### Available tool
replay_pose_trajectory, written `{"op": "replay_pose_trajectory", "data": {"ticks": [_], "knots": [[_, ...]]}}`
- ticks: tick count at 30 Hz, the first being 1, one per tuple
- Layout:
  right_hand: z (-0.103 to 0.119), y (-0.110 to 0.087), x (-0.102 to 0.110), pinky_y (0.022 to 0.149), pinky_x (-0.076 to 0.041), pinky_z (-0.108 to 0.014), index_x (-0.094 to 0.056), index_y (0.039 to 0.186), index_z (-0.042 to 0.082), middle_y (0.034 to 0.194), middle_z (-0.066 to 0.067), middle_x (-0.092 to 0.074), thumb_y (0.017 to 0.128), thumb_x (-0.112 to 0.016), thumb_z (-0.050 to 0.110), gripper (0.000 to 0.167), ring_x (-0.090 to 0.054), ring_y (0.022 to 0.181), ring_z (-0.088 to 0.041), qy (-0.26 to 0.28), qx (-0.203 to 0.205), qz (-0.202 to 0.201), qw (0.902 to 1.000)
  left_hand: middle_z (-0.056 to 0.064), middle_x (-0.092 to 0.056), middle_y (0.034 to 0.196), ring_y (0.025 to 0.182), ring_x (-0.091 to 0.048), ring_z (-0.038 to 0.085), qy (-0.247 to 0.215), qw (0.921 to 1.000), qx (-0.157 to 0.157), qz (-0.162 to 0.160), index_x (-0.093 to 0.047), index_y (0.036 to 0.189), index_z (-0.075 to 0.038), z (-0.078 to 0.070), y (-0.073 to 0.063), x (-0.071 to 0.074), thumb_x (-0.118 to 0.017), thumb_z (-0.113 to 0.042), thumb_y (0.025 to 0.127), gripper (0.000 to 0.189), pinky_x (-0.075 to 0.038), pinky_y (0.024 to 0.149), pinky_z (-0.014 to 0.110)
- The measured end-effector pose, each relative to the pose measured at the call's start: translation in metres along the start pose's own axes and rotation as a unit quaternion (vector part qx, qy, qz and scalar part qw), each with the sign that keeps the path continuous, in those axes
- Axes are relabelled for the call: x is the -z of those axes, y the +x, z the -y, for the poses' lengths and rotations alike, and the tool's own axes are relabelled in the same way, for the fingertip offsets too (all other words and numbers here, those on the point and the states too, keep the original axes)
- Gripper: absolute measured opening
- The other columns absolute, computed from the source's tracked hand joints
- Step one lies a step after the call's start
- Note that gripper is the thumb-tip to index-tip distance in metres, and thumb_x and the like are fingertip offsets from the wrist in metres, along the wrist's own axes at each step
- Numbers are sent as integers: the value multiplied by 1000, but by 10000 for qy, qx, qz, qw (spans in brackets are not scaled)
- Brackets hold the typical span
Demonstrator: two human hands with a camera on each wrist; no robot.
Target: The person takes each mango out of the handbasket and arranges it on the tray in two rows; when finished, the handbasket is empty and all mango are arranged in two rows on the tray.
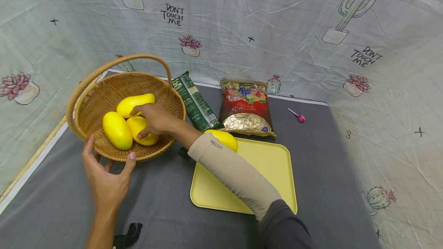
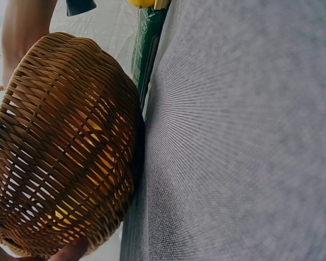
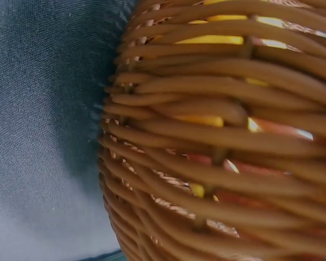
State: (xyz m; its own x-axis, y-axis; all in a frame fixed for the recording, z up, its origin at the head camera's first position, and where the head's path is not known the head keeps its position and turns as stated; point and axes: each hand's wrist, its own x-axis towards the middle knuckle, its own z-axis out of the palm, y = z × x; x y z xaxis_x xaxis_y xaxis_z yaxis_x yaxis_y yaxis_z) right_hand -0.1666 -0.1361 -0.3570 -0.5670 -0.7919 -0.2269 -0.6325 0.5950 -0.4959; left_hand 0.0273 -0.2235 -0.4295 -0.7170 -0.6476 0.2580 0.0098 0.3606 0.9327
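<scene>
A wicker basket (image 1: 167, 101) with an arched handle stands at the left of the table, holding three yellow mangoes. My right hand (image 1: 155, 118) reaches inside, thumb and fingers around the mango (image 1: 142, 136) nearest it. Another mango (image 1: 117, 130) lies to its left and a third mango (image 1: 129, 105) behind. My left hand (image 1: 107, 178) holds the basket's near left side, thumb and forefinger at the rim, other fingers partly hidden below. In the left wrist view, fingertips (image 2: 70, 250) touch the weave (image 2: 70, 141). The right wrist view is filled mostly by the basket wall (image 3: 223, 141), hiding the right hand.
A yellow tray (image 1: 266, 164) lies under my right forearm, with a mango (image 1: 225, 140) at its far left corner. Behind are a green packet (image 1: 197, 105) and a red candy bag (image 1: 246, 107). A lollipop (image 1: 300, 117) lies at the right. Printed cloth (image 1: 225, 18) surrounds the table.
</scene>
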Motion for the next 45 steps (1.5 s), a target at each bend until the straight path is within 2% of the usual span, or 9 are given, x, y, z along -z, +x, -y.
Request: {"op": "replay_pose_trajectory", "data": {"ticks": [5,8,17,24,32,36,39,45], "knots": [[2,5,-5,115,-40,-23,-57,153,28,156,11,-55,89,-87,41,72,-49,144,-8,-643,12,45,9979,-10,-24,172,154,-34,33,-2,10000,-30,-3,-27,166,-32,-1,0,-1,-85,-14,85,101,-43,114,43],[1,5,-7,115,-39,-23,-57,152,28,157,11,-54,89,-86,41,70,-47,145,-8,-841,34,105,9964,-9,-25,172,153,-35,33,-9,10000,-50,9,-27,166,-32,-1,0,-2,-85,-14,85,101,-43,113,41],[-4,-5,1,118,-36,-22,-60,149,27,155,12,-55,86,-91,36,71,-44,147,-8,-536,57,474,9974,-9,-24,172,154,-33,33,-53,10000,-16,27,-27,166,-31,-1,0,-2,-84,-13,85,101,-42,115,43],[-6,-21,13,115,-39,-22,-61,150,27,155,9,-55,85,-92,34,73,-46,146,-9,-175,136,505,9985,-9,-23,172,156,-31,33,-35,10000,12,51,-26,166,-32,-3,0,-2,-84,-14,87,100,-41,116,48],[-9,-38,27,110,-45,-24,-60,152,27,153,3,-60,85,-91,29,75,-55,140,-13,362,285,300,9985,-9,-24,172,156,-32,33,18,10000,10,17,-26,166,-32,-3,0,-1,-84,-14,87,100,-41,116,47],[-9,-47,34,107,-48,-23,-59,153,30,158,6,-56,86,-91,27,74,-58,136,-15,522,337,105,9980,-9,-24,172,155,-33,33,29,10000,-15,9,-26,166,-31,-2,0,-1,-84,-14,86,100,-42,116,44],[-10,-55,40,104,-49,-21,-60,153,29,160,7,-53,86,-90,25,73,-61,133,-16,629,512,-119,9966,-9,-24,172,154,-33,33,24,10000,-33,11,-26,166,-31,-2,0,-1,-84,-13,86,100,-43,115,42],[-13,-73,54,102,-50,-22,-59,154,24,154,1,-56,87,-89,22,73,-58,131,-18,793,1038,-570,9898,-8,-25,171,153,-34,31,-34,10000,-34,9,-27,166,-31,-2,0,-1,-84,-13,86,101,-43,114,42]]}}
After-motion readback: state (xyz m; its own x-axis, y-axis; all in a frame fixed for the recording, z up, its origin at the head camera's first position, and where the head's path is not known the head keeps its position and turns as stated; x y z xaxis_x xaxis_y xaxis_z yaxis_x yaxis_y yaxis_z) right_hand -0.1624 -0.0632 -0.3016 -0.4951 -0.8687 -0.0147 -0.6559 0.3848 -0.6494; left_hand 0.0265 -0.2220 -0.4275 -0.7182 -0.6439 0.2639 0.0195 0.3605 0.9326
